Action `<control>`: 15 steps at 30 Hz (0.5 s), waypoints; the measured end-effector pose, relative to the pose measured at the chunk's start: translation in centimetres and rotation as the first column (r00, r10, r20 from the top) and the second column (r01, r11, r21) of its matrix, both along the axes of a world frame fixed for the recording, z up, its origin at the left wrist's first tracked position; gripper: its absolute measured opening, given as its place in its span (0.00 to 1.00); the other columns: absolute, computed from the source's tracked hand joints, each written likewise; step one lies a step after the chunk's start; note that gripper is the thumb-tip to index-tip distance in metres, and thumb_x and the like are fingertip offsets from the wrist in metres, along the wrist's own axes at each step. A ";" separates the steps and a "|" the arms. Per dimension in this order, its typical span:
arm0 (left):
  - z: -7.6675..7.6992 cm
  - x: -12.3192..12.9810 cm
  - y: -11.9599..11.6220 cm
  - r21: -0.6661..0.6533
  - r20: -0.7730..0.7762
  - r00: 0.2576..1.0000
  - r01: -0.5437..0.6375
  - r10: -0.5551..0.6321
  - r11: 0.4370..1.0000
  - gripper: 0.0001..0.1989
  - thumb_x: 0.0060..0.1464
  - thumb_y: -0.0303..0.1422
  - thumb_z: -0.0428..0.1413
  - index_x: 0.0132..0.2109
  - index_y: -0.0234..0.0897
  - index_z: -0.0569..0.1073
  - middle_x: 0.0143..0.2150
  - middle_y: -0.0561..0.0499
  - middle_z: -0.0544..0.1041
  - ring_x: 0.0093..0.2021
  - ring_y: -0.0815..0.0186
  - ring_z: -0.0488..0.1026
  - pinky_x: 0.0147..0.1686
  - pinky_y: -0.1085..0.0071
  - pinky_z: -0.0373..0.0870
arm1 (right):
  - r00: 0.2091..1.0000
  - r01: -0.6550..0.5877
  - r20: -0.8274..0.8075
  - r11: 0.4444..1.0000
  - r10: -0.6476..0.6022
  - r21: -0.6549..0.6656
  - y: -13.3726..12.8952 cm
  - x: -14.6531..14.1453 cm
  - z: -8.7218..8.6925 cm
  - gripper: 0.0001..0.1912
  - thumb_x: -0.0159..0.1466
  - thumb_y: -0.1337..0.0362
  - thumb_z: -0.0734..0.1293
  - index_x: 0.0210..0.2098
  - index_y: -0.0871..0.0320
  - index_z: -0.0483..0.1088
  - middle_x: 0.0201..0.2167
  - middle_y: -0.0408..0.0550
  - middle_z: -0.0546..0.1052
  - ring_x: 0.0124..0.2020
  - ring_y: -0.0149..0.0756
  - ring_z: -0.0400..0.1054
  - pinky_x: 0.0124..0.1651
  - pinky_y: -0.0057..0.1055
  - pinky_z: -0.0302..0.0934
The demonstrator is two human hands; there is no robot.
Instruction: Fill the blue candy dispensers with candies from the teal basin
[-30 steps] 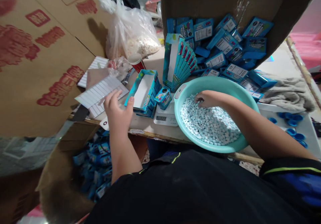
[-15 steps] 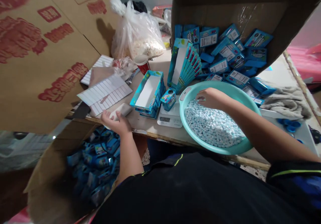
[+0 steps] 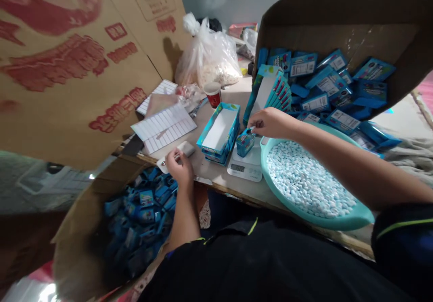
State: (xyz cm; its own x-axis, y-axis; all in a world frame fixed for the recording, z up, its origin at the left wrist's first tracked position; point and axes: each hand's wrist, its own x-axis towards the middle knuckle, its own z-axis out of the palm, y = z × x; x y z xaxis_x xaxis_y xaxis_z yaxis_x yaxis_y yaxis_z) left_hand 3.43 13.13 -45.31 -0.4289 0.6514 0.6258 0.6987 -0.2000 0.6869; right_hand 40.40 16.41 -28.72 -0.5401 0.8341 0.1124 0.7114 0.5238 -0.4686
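My right hand (image 3: 267, 122) is pinched just above a small blue carton (image 3: 246, 143), with a pale speck, seemingly a candy, at the fingertips. That carton stands upright on a white digital scale (image 3: 250, 174). Right of the scale is a turquoise basin (image 3: 367, 218) holding many light-blue and white candies (image 3: 304, 176). My left hand (image 3: 181, 166) rests by the table's front edge with its fingers curled in; what they hold, if anything, is hidden. Behind it lies a whitish rounded block (image 3: 186, 148). Between the hands stand stacked blue display trays (image 3: 218, 133), white inside the top one.
A tipped cardboard box (image 3: 324, 31) at back right spills blue cartons. Below the table's left edge, another box (image 3: 72, 230) holds more. Around the table are a red cup (image 3: 213, 95), a tied plastic bag (image 3: 209, 54), label sheets (image 3: 165, 128) and a grey cloth (image 3: 414, 160).
My right hand has left the candies in the basin and come left over the carton on the scale. My left hand's fingers have curled from open to closed. The view has shifted.
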 end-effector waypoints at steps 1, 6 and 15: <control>0.0 0.0 0.0 -0.020 0.007 1.000 -0.002 0.003 1.000 0.18 0.66 0.41 0.52 0.54 0.33 0.73 0.49 0.40 0.77 0.48 0.59 0.77 0.50 0.62 0.76 | 1.000 -0.011 0.027 1.000 0.011 -0.002 0.3 -0.3 0.0 0.07 0.61 0.69 0.70 0.39 0.57 0.80 0.34 0.46 0.80 0.34 0.35 0.72 0.40 0.31 0.61; 0.3 -0.2 -0.1 -0.054 -0.015 1.000 0.008 -0.009 0.999 0.20 0.66 0.42 0.51 0.53 0.32 0.75 0.48 0.38 0.79 0.48 0.57 0.78 0.49 0.62 0.77 | 0.993 -0.025 0.113 0.998 0.031 -0.056 1.0 -0.6 -0.2 0.09 0.64 0.67 0.69 0.42 0.57 0.81 0.36 0.47 0.82 0.36 0.37 0.74 0.41 0.31 0.62; 0.7 -0.2 -0.2 -0.074 -0.071 0.997 0.016 -0.022 0.997 0.19 0.66 0.43 0.50 0.48 0.32 0.78 0.44 0.40 0.80 0.44 0.57 0.78 0.49 0.61 0.75 | 0.980 -0.098 0.173 0.995 0.103 -0.033 0.7 -0.9 0.0 0.13 0.64 0.74 0.63 0.37 0.57 0.79 0.38 0.49 0.83 0.40 0.38 0.74 0.44 0.32 0.62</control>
State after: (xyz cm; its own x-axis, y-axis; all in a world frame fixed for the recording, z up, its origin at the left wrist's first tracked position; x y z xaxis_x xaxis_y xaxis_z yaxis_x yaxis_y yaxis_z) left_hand 3.19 12.92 -44.60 -0.3720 0.7045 0.6044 0.7429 -0.1645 0.6489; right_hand 39.48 17.11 -28.74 -0.6307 0.7759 -0.0107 0.7276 0.5866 -0.3557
